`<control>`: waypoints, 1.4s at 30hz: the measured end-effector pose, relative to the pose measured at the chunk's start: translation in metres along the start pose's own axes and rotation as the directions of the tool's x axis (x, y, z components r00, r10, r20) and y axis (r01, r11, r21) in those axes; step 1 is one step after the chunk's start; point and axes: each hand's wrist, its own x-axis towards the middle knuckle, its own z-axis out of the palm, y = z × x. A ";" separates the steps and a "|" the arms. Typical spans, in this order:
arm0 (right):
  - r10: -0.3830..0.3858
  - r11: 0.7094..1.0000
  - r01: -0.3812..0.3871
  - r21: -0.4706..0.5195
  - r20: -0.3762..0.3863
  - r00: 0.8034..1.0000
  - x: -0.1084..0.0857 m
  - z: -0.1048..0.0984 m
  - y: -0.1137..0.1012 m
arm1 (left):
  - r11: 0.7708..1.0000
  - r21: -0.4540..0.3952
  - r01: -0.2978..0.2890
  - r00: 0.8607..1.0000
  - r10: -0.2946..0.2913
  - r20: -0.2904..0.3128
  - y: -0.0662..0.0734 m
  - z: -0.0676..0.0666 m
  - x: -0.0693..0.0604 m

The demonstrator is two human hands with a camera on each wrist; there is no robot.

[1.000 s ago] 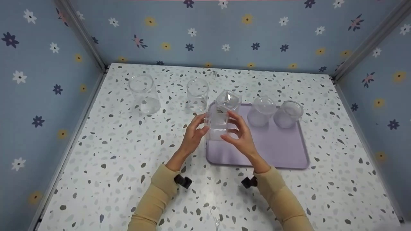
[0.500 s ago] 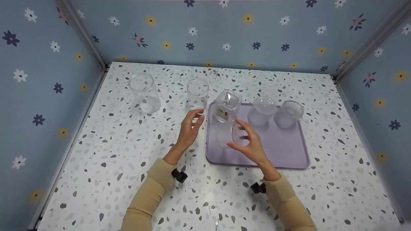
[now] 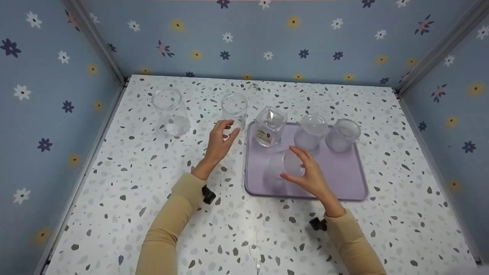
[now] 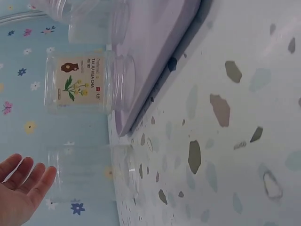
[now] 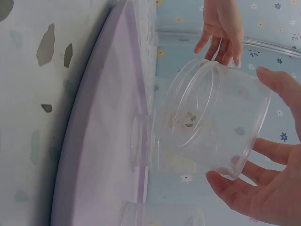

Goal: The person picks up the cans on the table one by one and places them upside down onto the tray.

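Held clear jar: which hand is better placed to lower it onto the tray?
Right, I'd say: the right hand already grips the clear jar above the lilac tray. The left hand holds nothing and is beside another jar, off the tray.

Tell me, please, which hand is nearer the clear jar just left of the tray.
Left hand, close in front of the clear jar; the right hand is farther off, over the tray.
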 end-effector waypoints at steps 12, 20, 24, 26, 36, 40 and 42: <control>0.026 0.990 -0.013 -0.140 0.095 0.995 -0.003 -0.020 0.012 | 0.970 0.217 0.105 0.994 -0.100 -0.035 -0.004 -0.005 0.025; 0.044 0.976 -0.015 -0.218 0.131 0.990 -0.005 -0.040 0.017 | 0.923 0.382 0.048 0.997 -0.065 0.031 -0.002 -0.005 0.043; 0.061 0.968 -0.021 -0.249 0.154 0.986 -0.007 -0.049 0.020 | 0.888 0.460 0.008 0.996 -0.050 0.080 -0.001 -0.005 0.053; 0.068 0.963 -0.020 -0.267 0.171 0.983 -0.007 -0.053 0.022 | 0.869 0.495 0.000 0.993 -0.058 0.102 0.000 -0.005 0.057; 0.099 0.946 -0.025 -0.322 0.217 0.971 -0.008 -0.075 0.030 | 0.772 0.635 -0.001 0.958 -0.182 0.223 0.003 -0.007 0.078; 0.111 0.940 -0.032 -0.339 0.216 0.970 -0.009 -0.081 0.032 | 0.752 0.658 0.027 0.931 -0.259 0.258 0.003 -0.006 0.086; 0.126 0.938 -0.047 -0.342 0.214 0.969 -0.008 -0.084 0.034 | 0.742 0.669 0.044 0.919 -0.292 0.263 0.003 -0.005 0.090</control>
